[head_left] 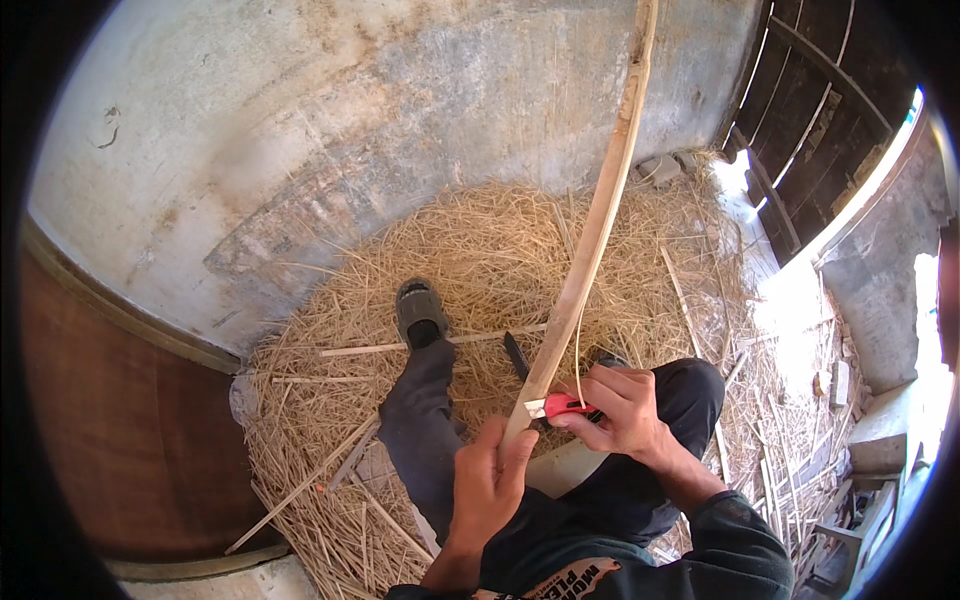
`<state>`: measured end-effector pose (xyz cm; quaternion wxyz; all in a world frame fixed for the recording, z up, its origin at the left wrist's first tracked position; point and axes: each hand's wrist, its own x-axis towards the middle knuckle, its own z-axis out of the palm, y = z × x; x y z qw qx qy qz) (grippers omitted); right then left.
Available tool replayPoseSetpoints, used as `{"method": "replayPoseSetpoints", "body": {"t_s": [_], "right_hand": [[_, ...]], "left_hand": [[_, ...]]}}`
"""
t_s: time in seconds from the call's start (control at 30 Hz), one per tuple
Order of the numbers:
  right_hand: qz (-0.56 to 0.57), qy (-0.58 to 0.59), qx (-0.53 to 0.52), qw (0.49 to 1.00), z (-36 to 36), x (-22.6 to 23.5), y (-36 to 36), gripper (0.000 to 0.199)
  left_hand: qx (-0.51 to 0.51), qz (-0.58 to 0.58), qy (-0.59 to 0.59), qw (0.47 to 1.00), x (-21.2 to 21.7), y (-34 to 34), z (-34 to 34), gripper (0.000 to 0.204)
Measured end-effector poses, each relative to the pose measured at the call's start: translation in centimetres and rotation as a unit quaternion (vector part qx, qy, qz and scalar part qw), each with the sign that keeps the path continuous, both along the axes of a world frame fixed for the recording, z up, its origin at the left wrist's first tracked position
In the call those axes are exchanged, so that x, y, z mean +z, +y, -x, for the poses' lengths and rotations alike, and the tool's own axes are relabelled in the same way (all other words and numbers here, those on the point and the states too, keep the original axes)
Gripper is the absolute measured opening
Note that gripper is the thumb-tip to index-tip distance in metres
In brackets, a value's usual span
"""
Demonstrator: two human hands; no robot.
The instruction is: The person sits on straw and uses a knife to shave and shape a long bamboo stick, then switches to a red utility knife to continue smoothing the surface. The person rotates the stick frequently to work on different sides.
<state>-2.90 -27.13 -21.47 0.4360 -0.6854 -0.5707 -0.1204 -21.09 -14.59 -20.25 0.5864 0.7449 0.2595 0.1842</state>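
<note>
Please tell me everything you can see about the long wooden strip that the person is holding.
The long wooden strip is pale, flat and narrow, probably split bamboo or cane. It bends gently and rises from the person's lap up past the picture's top edge, in front of the grey wall. The left hand grips its lower end. The right hand presses a red-handled knife against its edge, where a thin sliver peels off. Straw-like shavings lie below it.

Long strip [597, 215] above straw heap [480, 250], wall [330, 120] behind, foot [420, 312] on straw.
</note>
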Motion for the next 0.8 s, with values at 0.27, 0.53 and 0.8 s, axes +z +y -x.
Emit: {"method": "replayPoseSetpoints", "body": {"t_s": [0.27,0.53,0.8], "right_hand": [[-0.015,-0.058,-0.027,0.998,0.0,0.1,0.3,0.040],[-0.012,-0.083,-0.047,0.995,-0.2,0.6,0.1,0.039],[-0.008,-0.115,-0.061,0.992,-0.1,1.4,-0.2,0.036]], "left_hand": [[0.024,-0.098,-0.011,0.995,0.4,-0.6,-0.6,0.033],[0.004,-0.086,0.023,0.996,0.8,-0.5,-0.3,0.032],[-0.015,-0.063,0.046,0.997,0.9,-0.6,0.4,0.032]]}}
